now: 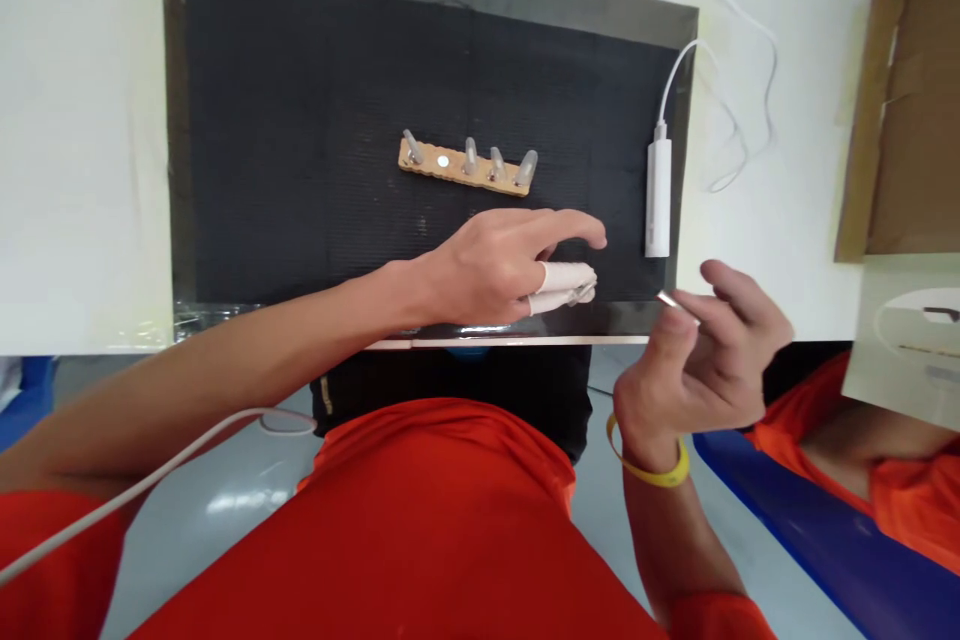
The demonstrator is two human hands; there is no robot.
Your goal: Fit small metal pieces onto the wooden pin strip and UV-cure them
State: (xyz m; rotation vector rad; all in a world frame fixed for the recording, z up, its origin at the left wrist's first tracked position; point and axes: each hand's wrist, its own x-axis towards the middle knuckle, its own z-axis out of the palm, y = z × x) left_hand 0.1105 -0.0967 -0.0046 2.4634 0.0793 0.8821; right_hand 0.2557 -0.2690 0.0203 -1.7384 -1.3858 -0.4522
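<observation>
Over the front of the black mat (300,120) is my left hand (510,265), with pale covers on two fingers. Those covered fingertips and the thumb pinch a small clear and metallic piece (581,293); its exact shape is hard to make out. My right hand (705,350), with a yellow wristband, is off the mat's front right corner. Between its thumb and index finger it grips a small silvery piece (667,300). Beyond my left hand, a wooden strip (457,175) lies on the mat, bearing several clear tips and one white round spot.
A white stick-shaped device (658,200) with a white cable (679,65) lies on the mat's right side. Cardboard (915,120) stands at the far right. Another person's orange sleeve (915,510) shows at the lower right. A pale cable (127,495) crosses my left arm.
</observation>
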